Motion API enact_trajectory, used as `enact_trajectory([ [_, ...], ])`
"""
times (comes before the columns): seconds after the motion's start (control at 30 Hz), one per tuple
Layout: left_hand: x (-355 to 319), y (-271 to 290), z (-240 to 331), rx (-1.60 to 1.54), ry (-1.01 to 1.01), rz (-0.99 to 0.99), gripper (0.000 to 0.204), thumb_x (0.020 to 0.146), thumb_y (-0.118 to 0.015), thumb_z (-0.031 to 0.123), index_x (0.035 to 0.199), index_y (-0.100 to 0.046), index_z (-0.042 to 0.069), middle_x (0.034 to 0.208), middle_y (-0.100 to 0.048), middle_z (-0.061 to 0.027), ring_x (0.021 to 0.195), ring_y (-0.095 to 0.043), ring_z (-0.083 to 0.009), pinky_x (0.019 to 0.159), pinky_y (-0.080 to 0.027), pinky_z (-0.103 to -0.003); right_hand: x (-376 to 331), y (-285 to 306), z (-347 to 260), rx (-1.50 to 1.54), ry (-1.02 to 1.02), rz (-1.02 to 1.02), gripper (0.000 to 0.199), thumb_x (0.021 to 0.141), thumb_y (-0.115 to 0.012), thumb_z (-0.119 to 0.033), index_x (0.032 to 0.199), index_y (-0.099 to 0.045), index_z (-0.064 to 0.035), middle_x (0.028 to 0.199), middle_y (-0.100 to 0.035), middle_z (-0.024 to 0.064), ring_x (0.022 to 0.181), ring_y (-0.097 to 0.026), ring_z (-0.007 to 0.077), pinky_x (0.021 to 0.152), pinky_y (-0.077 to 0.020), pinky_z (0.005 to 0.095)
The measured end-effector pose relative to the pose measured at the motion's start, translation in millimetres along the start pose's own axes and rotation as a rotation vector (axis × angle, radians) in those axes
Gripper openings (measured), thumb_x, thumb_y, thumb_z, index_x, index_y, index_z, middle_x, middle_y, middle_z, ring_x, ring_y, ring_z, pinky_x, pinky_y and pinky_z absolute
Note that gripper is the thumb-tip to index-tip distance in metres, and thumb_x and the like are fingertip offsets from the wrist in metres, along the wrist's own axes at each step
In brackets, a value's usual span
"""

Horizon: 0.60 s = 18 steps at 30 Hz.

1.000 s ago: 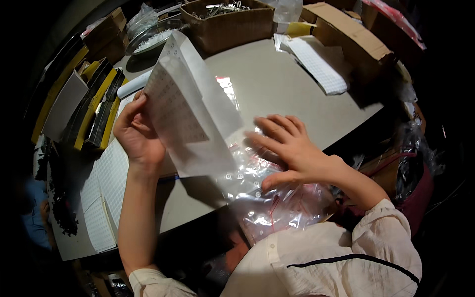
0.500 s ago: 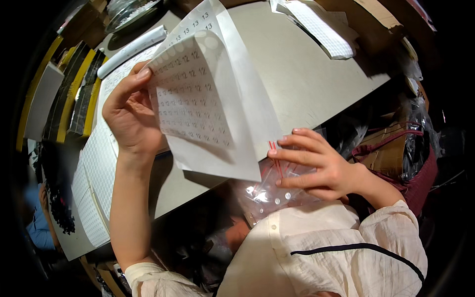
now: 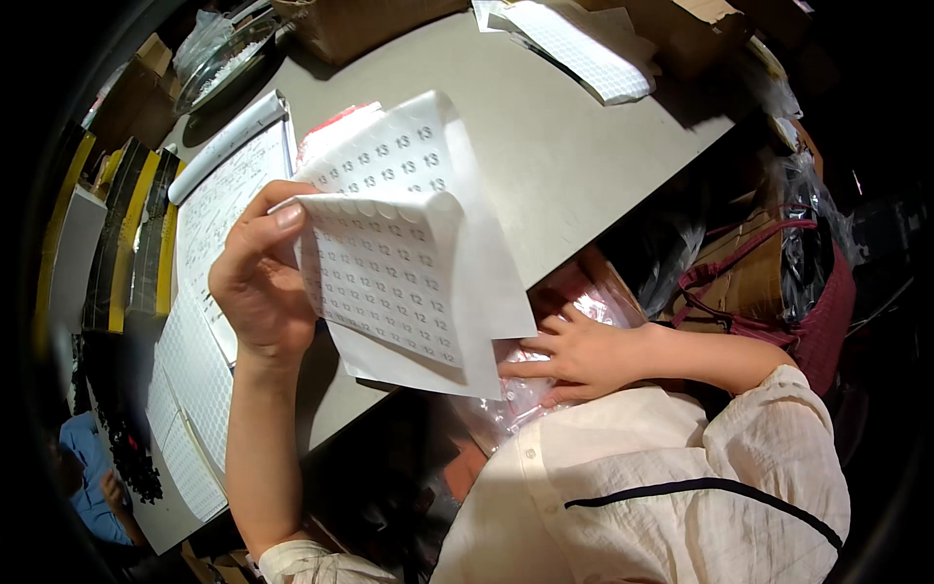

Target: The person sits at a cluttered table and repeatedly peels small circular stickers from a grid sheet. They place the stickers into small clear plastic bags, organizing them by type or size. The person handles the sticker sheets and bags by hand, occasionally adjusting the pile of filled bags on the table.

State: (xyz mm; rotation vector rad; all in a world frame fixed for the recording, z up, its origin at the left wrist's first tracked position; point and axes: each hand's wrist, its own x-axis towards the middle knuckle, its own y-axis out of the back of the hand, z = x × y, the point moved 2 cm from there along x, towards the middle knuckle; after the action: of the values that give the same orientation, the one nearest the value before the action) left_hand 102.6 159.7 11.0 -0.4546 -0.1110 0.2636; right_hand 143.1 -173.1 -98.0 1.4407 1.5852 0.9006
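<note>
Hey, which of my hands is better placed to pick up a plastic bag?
Probably your right: the right hand lies over the plastic bags, fingers spread, while the left hand is gripping the paper sheets.

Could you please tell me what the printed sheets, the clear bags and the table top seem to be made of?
Printed sheets in the left hand: thin paper, mostly matte white; they bend and curl.
Clear bags at the right hand: likely thin plastic film, glossy, with bright highlights and wrinkles.
Table top: smooth, greyish, low sheen; perhaps laminate, but I cannot be sure.
</note>
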Motion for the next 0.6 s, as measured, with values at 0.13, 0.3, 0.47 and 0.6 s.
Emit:
enact_trajectory([
  [0.13,-5,-24,6,0.279,-0.053,-0.112,0.027,0.075,-0.068,0.021,0.090,-0.073,-0.001,0.083,-0.072,-0.0115,0.082,-0.065,-0.0193,0.083,-0.049,-0.029,-9,47,-7,0.106,0.033,-0.005,0.061,0.101,-0.057,-0.041,0.152,-0.045,-0.0093,0.127,-0.053,0.0188,0.110,-0.049,0.0345,0.096,-0.0379,0.0495],
  [0.3,-16,-31,-6,0.443,-0.055,-0.199,0.019,0.086,-0.072,0.009,0.101,-0.076,-0.003,0.090,-0.076,-0.0102,0.079,-0.068,-0.0124,0.073,-0.052,-0.023,-21,134,-9,0.405,-0.108,0.399,0.022,0.095,-0.068,-0.010,0.112,-0.071,0.0023,0.108,-0.071,0.0186,0.099,-0.069,0.0305,0.088,-0.0543,0.0379],
  [0.47,-17,-42,-16,0.495,-0.052,-0.166,0.018,0.096,-0.068,0.005,0.110,-0.074,-0.006,0.096,-0.076,-0.0098,0.086,-0.069,-0.0120,0.077,-0.057,-0.026,7,172,-9,0.230,-0.086,0.727,0.021,0.091,-0.070,-0.004,0.111,-0.070,0.0031,0.111,-0.071,0.0154,0.100,-0.070,0.0268,0.089,-0.0543,0.0347],
  [0.6,-17,-40,-18,0.440,-0.024,-0.104,0.021,0.098,-0.068,0.009,0.113,-0.073,-0.005,0.094,-0.075,-0.0077,0.084,-0.066,-0.0094,0.075,-0.055,-0.024,52,167,-4,-0.012,-0.094,0.635,0.050,0.086,-0.077,-0.019,0.128,-0.056,-0.0014,0.118,-0.062,0.0182,0.111,-0.060,0.0368,0.096,-0.0493,0.0426],
])
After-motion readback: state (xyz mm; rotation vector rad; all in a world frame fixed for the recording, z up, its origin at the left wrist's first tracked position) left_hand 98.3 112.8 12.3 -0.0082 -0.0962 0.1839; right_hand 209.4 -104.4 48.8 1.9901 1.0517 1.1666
